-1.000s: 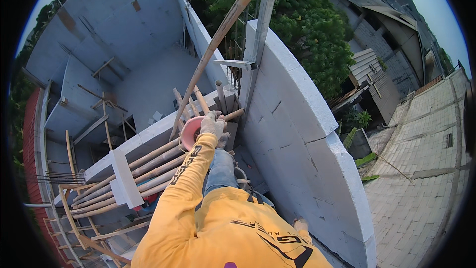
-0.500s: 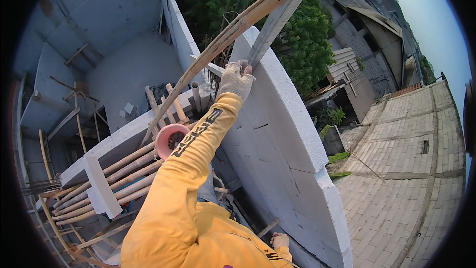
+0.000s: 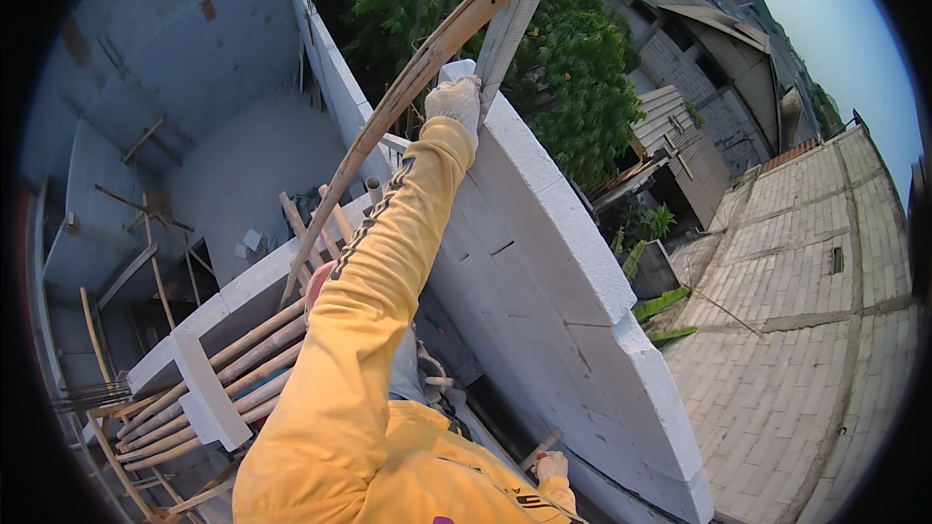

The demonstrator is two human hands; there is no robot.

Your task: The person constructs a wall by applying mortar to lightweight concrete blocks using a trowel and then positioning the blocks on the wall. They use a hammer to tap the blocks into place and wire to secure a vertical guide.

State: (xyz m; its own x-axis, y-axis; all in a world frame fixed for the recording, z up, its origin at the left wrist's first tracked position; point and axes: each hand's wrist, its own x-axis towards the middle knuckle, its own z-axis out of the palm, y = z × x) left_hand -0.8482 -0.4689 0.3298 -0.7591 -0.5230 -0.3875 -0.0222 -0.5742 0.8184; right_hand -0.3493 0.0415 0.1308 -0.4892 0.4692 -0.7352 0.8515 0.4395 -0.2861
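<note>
My left hand [image 3: 452, 102], in a pale knit glove, is at the far end of a light block wall [image 3: 544, 204]. Its fingers are closed against the lower part of a grey wooden plank [image 3: 510, 29] that slants up from the wall top. A longer brown timber [image 3: 417, 73] crosses diagonally just left of this hand. Low in the view, my right hand [image 3: 550, 466] is curled near the inner wall face. Beside it a short wooden stick [image 3: 542, 448] shows; whether the hand holds it is unclear. My yellow left sleeve hides much of the middle.
Several bamboo poles [image 3: 223, 369] lie at the left by a white block [image 3: 209, 393]. A pink bucket [image 3: 317, 283] peeks out behind my sleeve. A deep walled room [image 3: 257, 146] drops away at upper left. Trees [image 3: 582, 68] and a block wall [image 3: 796, 330] stand beyond.
My left hand has shifted up and left in view and closed more fully beside the plank. The view has moved slightly, and my sleeve now covers most of the pink bucket.
</note>
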